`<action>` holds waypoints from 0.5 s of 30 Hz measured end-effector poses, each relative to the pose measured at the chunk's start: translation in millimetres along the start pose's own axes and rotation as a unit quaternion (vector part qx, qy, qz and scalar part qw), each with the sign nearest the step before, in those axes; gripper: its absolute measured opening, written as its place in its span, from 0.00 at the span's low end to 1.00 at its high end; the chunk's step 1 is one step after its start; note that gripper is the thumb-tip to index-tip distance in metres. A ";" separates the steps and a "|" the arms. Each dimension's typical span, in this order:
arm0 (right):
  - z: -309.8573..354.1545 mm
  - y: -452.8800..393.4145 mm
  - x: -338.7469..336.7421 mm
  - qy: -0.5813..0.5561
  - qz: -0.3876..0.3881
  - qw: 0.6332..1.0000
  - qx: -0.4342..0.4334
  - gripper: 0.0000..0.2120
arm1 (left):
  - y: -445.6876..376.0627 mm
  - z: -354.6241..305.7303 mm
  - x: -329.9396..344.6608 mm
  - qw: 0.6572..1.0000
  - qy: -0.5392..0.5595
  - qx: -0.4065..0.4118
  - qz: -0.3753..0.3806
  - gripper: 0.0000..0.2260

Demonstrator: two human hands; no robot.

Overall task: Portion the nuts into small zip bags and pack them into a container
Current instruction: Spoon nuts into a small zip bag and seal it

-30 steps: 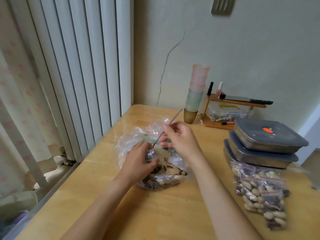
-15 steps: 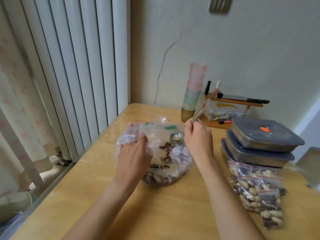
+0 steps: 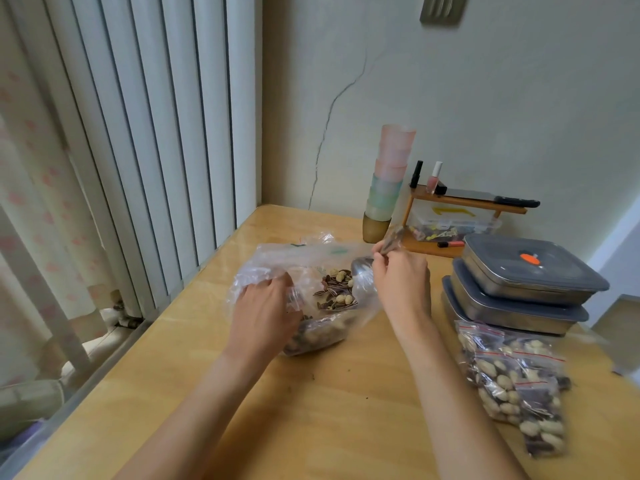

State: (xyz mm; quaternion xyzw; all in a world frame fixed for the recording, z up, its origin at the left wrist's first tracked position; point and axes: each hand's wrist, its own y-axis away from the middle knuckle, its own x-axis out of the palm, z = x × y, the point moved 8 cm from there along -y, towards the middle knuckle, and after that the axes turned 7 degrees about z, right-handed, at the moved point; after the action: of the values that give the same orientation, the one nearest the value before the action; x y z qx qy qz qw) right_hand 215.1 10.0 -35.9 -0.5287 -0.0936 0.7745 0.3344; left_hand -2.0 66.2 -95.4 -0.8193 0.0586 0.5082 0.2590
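Centre of the frame: a large clear plastic bag [image 3: 311,289] lies on the wooden table [image 3: 329,410], its mouth open toward the camera. It holds mixed nuts [image 3: 337,292], striped seeds and pale kernels, loose in the opening and piled at the bottom.

Left hand [image 3: 261,313]: on the left side of the big bag, fingers curled into the plastic, gripping the bag's wall and holding the mouth apart.

Right hand [image 3: 401,282]: at the right edge of the bag's mouth, fingers closed in a pinch on the handle of a metal spoon [image 3: 362,266]. The bowl of the spoon sits just inside the bag's opening, above the nuts. The handle runs up and to the right past the fingertips and is blurred; whether anything else is pinched with it cannot be told.

Lower right of the frame: a heap of small zip bags [image 3: 516,386] with red seal strips, filled with nuts, lying on the table and overlapping one another.

Right of centre, just behind that heap: three metal containers [image 3: 519,289] with grey lids, stacked; the top lid carries an orange tab.

Upper centre, by the wall: a stack of pastel cups [image 3: 388,183], and beside it a small wooden shelf [image 3: 464,202] with little bottles on top.
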 end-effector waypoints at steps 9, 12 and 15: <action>12.2 13.8 27.7 -0.049 0.007 0.998 -0.046 0.12 | 5.5 4.0 1.8 0.999 0.040 -0.013 0.001 0.20; 14.3 17.4 35.2 -0.039 0.042 0.997 -0.048 0.12 | 5.7 3.5 0.9 0.999 0.047 -0.010 0.000 0.19; 19.4 14.8 33.4 -0.026 0.070 0.995 -0.062 0.12 | 6.1 4.8 1.8 0.998 0.054 -0.012 0.003 0.18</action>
State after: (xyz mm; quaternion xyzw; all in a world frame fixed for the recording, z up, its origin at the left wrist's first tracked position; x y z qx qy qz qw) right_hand 184.5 23.5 -60.3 -0.5338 -0.1133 0.8018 0.2436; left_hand -7.2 63.6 -100.9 -0.8483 0.0686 0.4649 0.2442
